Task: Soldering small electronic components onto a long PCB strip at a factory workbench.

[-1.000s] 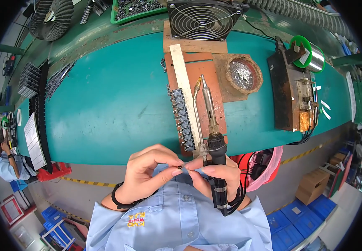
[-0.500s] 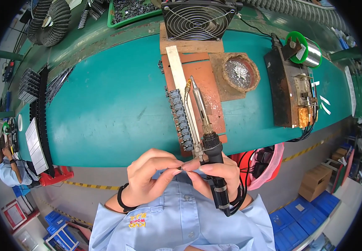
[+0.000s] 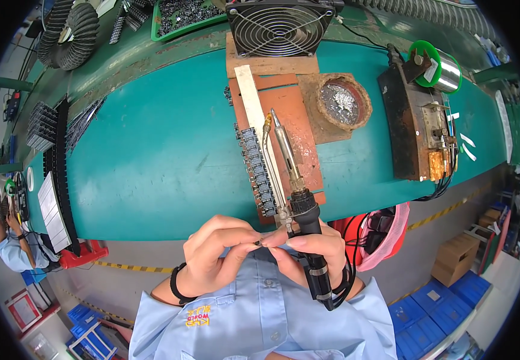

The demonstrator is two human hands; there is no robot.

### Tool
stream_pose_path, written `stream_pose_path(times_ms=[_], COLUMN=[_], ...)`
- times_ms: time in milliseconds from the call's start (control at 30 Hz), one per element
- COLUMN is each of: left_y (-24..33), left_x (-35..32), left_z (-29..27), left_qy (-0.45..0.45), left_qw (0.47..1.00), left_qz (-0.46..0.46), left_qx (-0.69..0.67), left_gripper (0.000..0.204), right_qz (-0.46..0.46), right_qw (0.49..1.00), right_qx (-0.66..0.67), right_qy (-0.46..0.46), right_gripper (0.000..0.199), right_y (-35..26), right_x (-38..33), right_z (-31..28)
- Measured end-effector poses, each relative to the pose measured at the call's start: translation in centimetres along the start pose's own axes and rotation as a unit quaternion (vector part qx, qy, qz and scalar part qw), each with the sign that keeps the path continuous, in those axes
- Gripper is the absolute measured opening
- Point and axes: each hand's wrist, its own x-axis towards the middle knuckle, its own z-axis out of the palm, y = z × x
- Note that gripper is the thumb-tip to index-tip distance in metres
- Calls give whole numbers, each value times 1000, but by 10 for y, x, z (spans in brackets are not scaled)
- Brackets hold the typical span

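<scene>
Pinching a tiny part between both hands' fingertips at your chest | right hand also grips soldering iron | left hand clenched on part | next: steady alignment, probably.

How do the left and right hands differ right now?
The right hand is wrapped around the black handle of a soldering iron, whose tip points away over the brown board; the left hand holds no tool. The left hand wears a black wristband; the right wrist has the iron's cable looped beside it. Shared: both are raised before the chest, fingertips meeting on one small part, too small to identify.
</scene>
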Motion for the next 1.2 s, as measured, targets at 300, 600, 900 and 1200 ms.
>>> stream_pose_path(times_ms=[300, 600, 900, 1200], left_y=[-19, -29, -28, -27], left_x=[3, 10, 10, 9], left_z=[-5, -6, 0, 1], left_qy=[3, -51, -54, -69], left_qw=[882, 807, 792, 799], left_qz=[-373, -452, -457, -451], left_qx=[-288, -376, -401, -391], left_gripper=[10, 12, 11, 13], right_qz=[55, 100, 78, 68], right_qw=[994, 986, 989, 990], right_qx=[-30, -1, -42, -53], right_qy=[90, 133, 117, 110], right_gripper=[38, 33, 32, 31], right_y=[18, 41, 46, 48], right_x=[-14, -17, -22, -23], right_z=[-9, -7, -8, -9])
